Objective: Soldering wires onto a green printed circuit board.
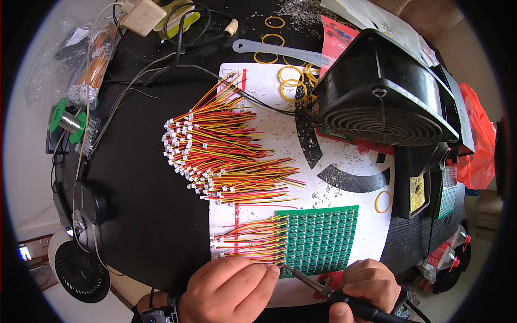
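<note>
A green circuit board panel with rows of small components lies on a white printed sheet. Red, black and yellow wire leads with white connectors run out from its left edge. My left hand is closed at the panel's lower left corner, pinching a wire lead mostly hidden by the fingers. In my right hand is a soldering iron, its tip by the panel's lower edge, close to my left fingertips. Beyond the panel, a large pile of similar wire leads is spread out.
A black fan-type unit stands at the right, with a gold tip cleaner below it. Yellow rubber bands, a translucent strap and wire scraps lie at the back. A solder spool and cables sit left.
</note>
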Tool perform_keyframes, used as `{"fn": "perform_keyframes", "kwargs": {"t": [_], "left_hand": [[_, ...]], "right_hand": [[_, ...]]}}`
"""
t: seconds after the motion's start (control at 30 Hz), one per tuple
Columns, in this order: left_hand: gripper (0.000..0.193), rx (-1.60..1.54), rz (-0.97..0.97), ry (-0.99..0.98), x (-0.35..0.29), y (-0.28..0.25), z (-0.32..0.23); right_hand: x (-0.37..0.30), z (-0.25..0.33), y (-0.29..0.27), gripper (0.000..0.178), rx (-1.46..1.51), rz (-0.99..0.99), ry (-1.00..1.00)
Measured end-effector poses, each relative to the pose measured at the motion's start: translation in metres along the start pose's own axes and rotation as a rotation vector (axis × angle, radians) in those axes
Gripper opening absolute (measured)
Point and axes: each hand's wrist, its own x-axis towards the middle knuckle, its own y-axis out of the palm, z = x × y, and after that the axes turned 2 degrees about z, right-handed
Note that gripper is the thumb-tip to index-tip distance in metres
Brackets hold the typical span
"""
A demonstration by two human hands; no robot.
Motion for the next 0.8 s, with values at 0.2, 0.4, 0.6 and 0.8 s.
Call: {"fn": "perform_keyframes", "kwargs": {"t": [0.2, 0.4, 0.6, 0.8], "left_hand": [[0.013, 0.011, 0.004, -0.001, 0.001, 0.002, 0.003], [0.014, 0.019, -0.007, -0.007, 0.002, 0.003, 0.002], [0.013, 0.016, -0.003, -0.003, 0.003, 0.003, 0.004], [0.012, 0.035, -0.003, 0.001, 0.003, 0.002, 0.001]], "right_hand": [[-0.004, -0.006, 0.0, 0.021, 0.0, 0.023, 0.003], [0.0, -0.004, -0.001, 0.02, -0.004, 0.017, 0.001], [-0.008, -0.01, -0.003, 0.021, 0.071, -0.028, -0.006], [-0.021, -0.01, 0.001, 0.033, 0.012, -0.071, 0.138]]}}
